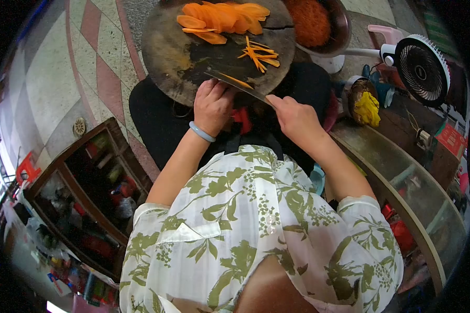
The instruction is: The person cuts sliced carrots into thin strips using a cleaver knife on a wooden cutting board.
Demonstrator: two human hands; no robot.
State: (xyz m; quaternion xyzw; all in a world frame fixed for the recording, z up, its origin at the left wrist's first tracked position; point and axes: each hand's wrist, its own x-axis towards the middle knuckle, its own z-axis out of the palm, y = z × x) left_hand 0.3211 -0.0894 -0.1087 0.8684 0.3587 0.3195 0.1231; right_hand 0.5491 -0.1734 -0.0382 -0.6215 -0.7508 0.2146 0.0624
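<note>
My right hand [296, 117] is closed round the handle of a knife [240, 87], whose blade slants up and left across the near part of a round wooden board [167, 65]. Close to the blade's tip, my left hand [213, 104] rests at the board's near edge with its fingers bent together; what they press or hold is hidden. A thin orange strip [236, 80] lies along the blade. Orange carrot slices [219, 18] overlap at the board's far side, and a small pile of carrot strips [259, 54] lies right of centre.
Behind the board's right side is a metal bowl [341, 31] of shredded carrot [309, 23]. A fan [422, 69] and a container with a yellow cloth [367, 108] are at the right. A glass-topped cabinet [397, 161] stands near my right arm, a dark wooden cabinet [89, 201] at the left.
</note>
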